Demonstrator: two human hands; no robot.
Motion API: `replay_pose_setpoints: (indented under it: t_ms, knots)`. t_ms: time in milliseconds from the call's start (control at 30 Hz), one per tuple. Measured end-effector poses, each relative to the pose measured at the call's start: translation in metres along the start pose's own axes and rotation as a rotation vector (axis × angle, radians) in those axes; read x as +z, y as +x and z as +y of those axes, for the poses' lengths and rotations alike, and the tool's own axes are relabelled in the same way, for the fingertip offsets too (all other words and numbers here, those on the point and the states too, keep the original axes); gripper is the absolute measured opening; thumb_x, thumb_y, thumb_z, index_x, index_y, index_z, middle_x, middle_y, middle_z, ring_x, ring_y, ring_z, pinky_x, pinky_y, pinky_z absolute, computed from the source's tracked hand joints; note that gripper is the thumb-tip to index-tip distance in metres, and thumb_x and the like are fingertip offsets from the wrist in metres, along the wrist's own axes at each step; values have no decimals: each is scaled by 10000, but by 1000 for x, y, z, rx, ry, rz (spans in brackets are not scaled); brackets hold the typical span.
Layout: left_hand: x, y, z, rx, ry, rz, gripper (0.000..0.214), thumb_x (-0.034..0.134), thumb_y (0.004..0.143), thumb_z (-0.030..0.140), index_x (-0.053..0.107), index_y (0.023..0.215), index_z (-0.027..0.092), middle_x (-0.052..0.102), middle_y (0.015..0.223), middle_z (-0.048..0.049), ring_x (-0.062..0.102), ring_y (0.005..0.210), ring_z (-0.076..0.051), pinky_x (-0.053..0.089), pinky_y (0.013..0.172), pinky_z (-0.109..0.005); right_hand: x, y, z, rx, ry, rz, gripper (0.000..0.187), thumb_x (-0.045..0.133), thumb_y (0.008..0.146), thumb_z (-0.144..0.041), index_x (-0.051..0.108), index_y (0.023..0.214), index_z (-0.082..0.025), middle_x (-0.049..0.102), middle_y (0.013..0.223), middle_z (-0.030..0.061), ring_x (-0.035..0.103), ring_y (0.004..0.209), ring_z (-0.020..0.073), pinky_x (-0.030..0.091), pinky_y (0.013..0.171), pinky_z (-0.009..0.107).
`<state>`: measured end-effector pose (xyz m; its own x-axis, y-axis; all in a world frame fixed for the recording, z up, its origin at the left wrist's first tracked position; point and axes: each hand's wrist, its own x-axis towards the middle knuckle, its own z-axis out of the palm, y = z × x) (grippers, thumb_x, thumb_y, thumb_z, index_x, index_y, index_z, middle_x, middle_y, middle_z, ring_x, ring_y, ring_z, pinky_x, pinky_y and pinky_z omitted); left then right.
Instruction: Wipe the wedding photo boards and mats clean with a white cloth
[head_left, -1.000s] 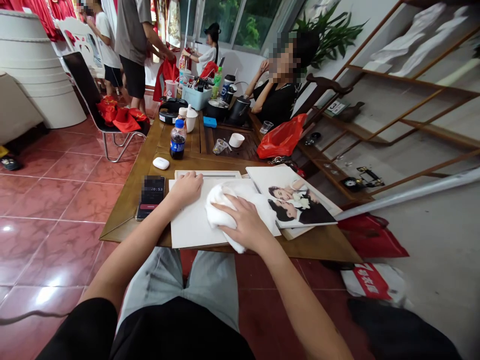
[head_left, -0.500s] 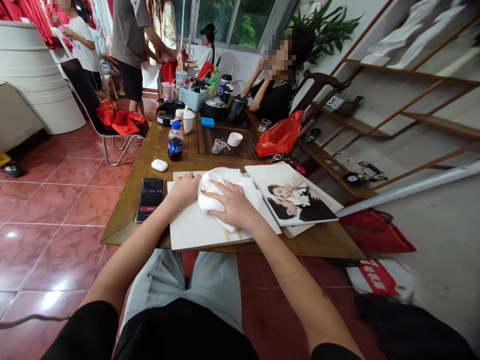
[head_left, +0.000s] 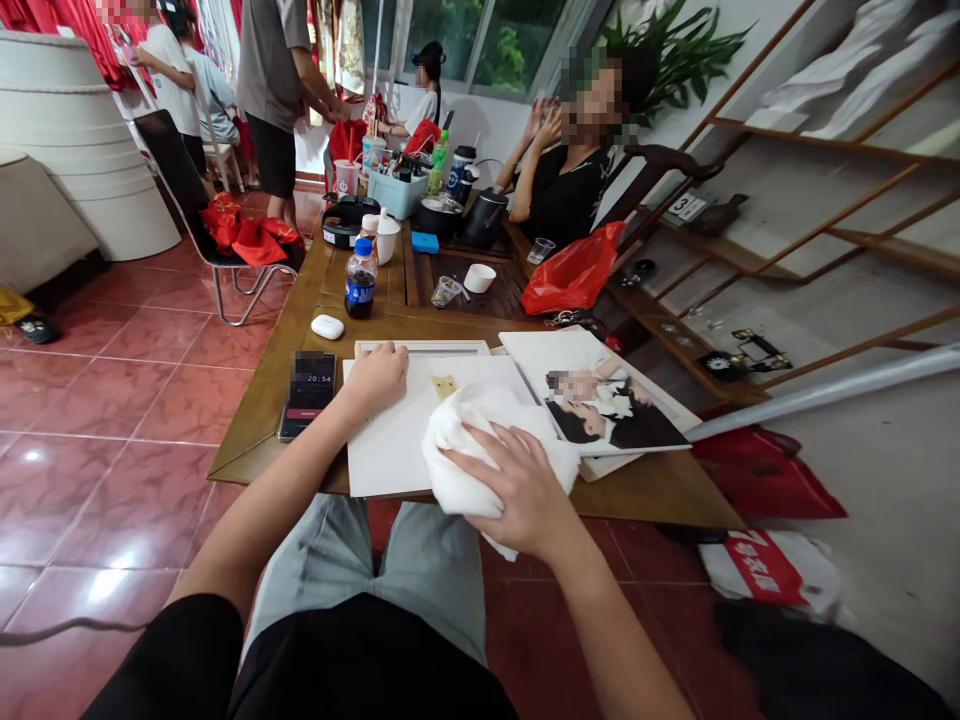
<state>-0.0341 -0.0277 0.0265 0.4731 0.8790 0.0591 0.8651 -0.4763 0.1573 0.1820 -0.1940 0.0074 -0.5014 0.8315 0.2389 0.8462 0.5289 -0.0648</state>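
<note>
A large white board (head_left: 390, 440) lies flat at the near edge of a wooden table (head_left: 259, 410). My left hand (head_left: 377, 377) rests on its far left part with the fingers curled down onto it. My right hand (head_left: 517, 485) presses a white cloth (head_left: 465, 440) onto the board's near right corner, fingers closed over the cloth. A small yellowish mark (head_left: 445, 385) shows on the board beyond the cloth. A printed photo of a couple (head_left: 600, 400) lies just to the right, on another board.
A phone (head_left: 309, 392), a white earbud case (head_left: 327, 326) and a cola bottle (head_left: 361, 283) stand left of the board. Cups, a kettle, a red bag (head_left: 574, 275) and a seated person (head_left: 570, 170) are farther back. People stand by a chair at the back left.
My right hand has dragged the cloth from the board's far middle toward me, to its near right corner, uncovering the yellowish mark. My left hand has stayed put.
</note>
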Motion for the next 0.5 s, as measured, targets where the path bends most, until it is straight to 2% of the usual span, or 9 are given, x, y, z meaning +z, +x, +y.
replay_pose_setpoints:
  t_ms: [167, 367, 500]
  knots:
    - [-1, -1, 4, -15, -15, -1, 327, 369, 983, 108, 619, 1192, 120, 656, 1221, -203, 629, 1190, -326, 472, 1023, -479, 5, -4, -5, 136, -20, 62, 632, 662, 818, -451, 617, 1440, -347, 532, 1546, 81, 464, 1328, 410, 306, 1125, 610]
    - [4, 1, 4, -18, -14, 4, 338, 371, 974, 92, 612, 1209, 114, 651, 1219, -205, 621, 1203, -326, 471, 1027, -468, 0, 18, -35, 149, 21, 29, 594, 641, 851, -490, 634, 1421, -325, 517, 1564, 96, 429, 1370, 431, 241, 1148, 656]
    - [5, 3, 2, -14, 1, 22, 330, 353, 1002, 124, 613, 1205, 112, 655, 1195, -205, 627, 1187, -326, 473, 1019, -475, 1, 35, -61, 81, 108, -46, 688, 662, 833, -585, 573, 1478, -362, 470, 1612, 82, 373, 1426, 457, 194, 1158, 690]
